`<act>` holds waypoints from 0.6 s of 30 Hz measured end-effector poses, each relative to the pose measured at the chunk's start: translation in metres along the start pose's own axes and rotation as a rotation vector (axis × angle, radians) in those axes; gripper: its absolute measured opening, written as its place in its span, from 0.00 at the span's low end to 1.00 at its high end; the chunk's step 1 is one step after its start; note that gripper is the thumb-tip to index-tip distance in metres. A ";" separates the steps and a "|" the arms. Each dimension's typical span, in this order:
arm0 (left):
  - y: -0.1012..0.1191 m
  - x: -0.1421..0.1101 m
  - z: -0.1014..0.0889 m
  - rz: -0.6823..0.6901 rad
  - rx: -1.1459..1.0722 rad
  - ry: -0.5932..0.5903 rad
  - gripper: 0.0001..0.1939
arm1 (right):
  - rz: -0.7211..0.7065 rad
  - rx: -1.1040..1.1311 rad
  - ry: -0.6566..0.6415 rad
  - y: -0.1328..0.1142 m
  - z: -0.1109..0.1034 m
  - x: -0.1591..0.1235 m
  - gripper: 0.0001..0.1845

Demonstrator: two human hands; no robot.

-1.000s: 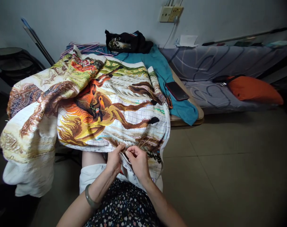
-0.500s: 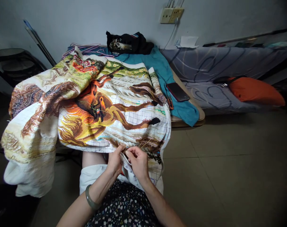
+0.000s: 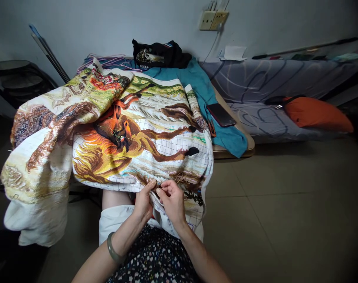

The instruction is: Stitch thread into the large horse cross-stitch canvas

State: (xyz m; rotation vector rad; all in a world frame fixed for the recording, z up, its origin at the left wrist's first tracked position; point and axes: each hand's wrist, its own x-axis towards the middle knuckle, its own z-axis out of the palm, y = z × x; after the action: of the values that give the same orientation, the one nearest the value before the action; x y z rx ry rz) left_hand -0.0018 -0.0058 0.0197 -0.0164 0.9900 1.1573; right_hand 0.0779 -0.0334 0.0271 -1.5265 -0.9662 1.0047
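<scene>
A large cross-stitch cloth (image 3: 173, 146), printed with a grid and stitched with horses in brown, orange and yellow, drapes over my lap and the surface ahead. My left hand (image 3: 143, 201) grips its near edge, the thumb on top and the other fingers hidden underneath. Close beside it, my right hand (image 3: 173, 202) is closed in a pinch just over the stitched brown part; whatever lies between the fingertips is too small to make out. Loose tan thread (image 3: 189, 177) lies in loops on the cloth by my right fingers. Another thin yellow thread (image 3: 108, 129) trails over the stitched horse.
Behind the cloth lie a teal cloth (image 3: 193, 76), a black bundle (image 3: 164, 55) and pink hangers (image 3: 108, 61). A phone (image 3: 221, 114) and orange-handled scissors (image 3: 212, 128) rest at the right. An orange cushion (image 3: 317, 114) sits on the covered sofa (image 3: 255, 122).
My right hand has shifted very slightly, its fingertips a little higher by the left thumb. The cloth and my left hand stay nearly as they were.
</scene>
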 end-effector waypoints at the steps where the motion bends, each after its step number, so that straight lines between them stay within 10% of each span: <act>1: 0.000 0.000 0.000 0.002 -0.005 -0.001 0.10 | -0.004 -0.003 0.001 0.000 0.000 0.000 0.05; 18: 0.004 -0.004 0.000 -0.063 0.075 -0.112 0.12 | -0.046 -0.167 -0.147 -0.031 -0.018 0.027 0.09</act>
State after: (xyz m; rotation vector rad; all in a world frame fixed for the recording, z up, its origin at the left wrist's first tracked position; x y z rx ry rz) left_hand -0.0053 -0.0069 0.0244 0.0762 0.9262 1.0520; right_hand 0.1010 -0.0090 0.0568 -1.5762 -1.2093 1.0356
